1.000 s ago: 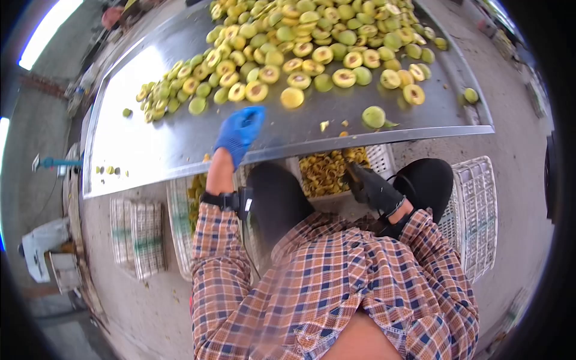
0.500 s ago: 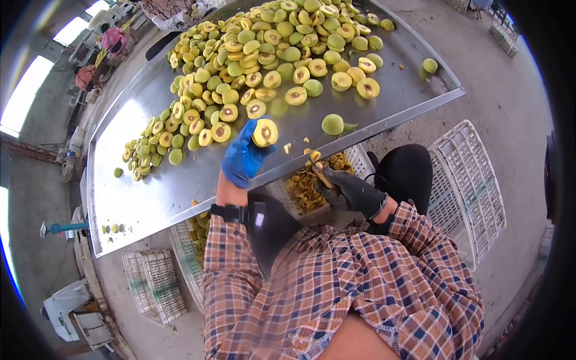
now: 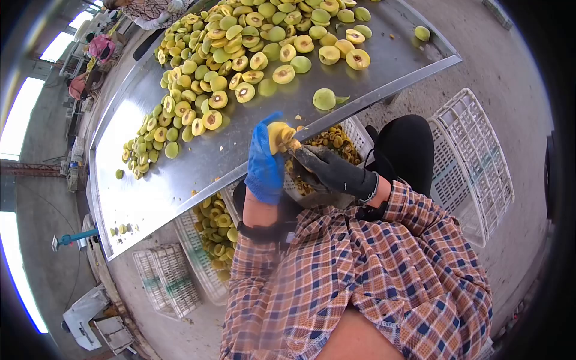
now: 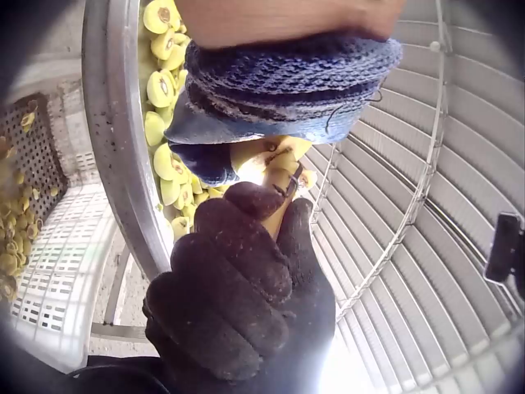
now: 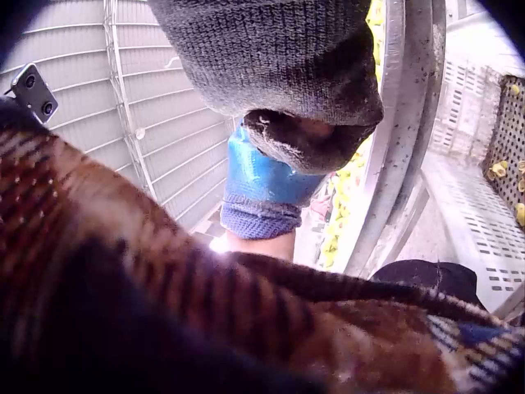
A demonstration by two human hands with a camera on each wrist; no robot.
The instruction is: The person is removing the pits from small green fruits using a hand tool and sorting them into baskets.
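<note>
In the head view my left hand (image 3: 264, 165), in a blue glove, holds a yellow-fleshed peach half (image 3: 279, 137) just over the table's front edge. My right hand (image 3: 336, 171), in a black glove, meets it from the right. The left wrist view shows the black fingers (image 4: 230, 263) curled round a pitting tool with a tan handle (image 4: 279, 215) and a dark, thin metal tip. That tip is at the cut face of the peach half (image 4: 254, 152). In the right wrist view the black glove (image 5: 271, 74) covers the tool and fruit.
Many halved peaches (image 3: 240, 54) are heaped on the metal table (image 3: 198, 162). One green peach (image 3: 324, 99) lies near its front edge. Below are a crate of scraps (image 3: 360, 135) and a crate of halves (image 3: 180, 225). White crates (image 3: 474, 162) stand at the right; another person (image 3: 150, 12) is at the far left.
My left hand has picked up a peach half from the table and brought it back toward my body. My right hand has lifted the tool from over the scrap crate to the fruit.
</note>
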